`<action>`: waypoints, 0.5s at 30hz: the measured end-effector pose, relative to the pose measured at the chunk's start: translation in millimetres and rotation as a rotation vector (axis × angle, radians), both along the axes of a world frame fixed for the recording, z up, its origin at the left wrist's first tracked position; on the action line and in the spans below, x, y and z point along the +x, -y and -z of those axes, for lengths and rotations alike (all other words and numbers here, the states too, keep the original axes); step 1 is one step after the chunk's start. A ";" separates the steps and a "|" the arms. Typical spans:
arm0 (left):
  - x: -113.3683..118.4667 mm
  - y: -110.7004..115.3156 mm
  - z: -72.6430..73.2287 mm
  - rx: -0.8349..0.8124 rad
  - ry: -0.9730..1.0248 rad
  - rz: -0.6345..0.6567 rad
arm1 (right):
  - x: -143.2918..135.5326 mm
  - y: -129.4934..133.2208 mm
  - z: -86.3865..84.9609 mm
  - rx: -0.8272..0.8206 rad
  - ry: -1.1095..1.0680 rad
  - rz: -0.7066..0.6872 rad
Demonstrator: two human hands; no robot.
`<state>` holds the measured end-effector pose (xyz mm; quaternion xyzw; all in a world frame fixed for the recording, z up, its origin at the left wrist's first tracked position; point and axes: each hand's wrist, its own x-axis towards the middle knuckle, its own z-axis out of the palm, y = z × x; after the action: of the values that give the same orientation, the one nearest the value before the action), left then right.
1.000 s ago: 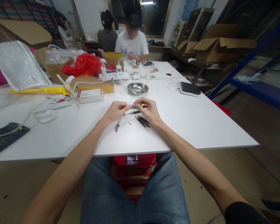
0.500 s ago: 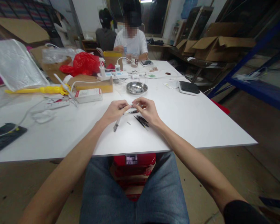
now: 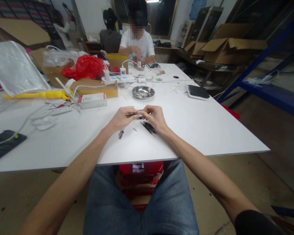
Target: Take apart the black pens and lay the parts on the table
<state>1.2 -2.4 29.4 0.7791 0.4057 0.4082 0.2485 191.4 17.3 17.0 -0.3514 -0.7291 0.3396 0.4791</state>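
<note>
My left hand point(image 3: 123, 118) is closed around a thin, dark, pen-like stick point(image 3: 131, 115), which lies roughly level above the white table. Facing it, my right hand point(image 3: 155, 117) pinches with thumb and forefinger at the stick's right end. The fingertips of both hands meet there and hide what is between them. Just below my right hand lies a small bunch of slim black pen-like pieces point(image 3: 149, 127). A short grey-black piece point(image 3: 121, 134) rests below my left hand, and a tiny grey bit point(image 3: 135, 129) lies between the two.
A shiny metal bowl point(image 3: 143, 92) with small items stands beyond my hands. At left are a white box point(image 3: 92, 100), a yellow tool-like object point(image 3: 46, 94), a power strip point(image 3: 117, 79) and cables. A black-topped device point(image 3: 198, 92) sits right. A co-worker point(image 3: 137, 42) sits opposite.
Both hands have shifted slightly, and the dark stick in my left hand shows more. The clear part above the grey-black piece no longer shows. Across the table, the co-worker's hand has moved over the cup.
</note>
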 end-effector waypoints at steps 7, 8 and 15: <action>-0.6 -0.9 0.7 -0.017 -0.003 0.008 | 1.4 3.7 -0.6 0.070 0.139 -0.065; -1.0 -1.4 1.3 -0.022 0.003 -0.006 | 1.6 3.9 -1.0 0.077 0.146 -0.074; -3.5 -5.7 8.3 0.018 -0.002 -0.076 | 1.5 2.9 -2.3 0.139 0.246 -0.021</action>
<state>-2.2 3.4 21.0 0.7657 0.4315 0.4203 0.2256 192.9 14.5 19.4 -0.3486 -0.8079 0.2477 0.4055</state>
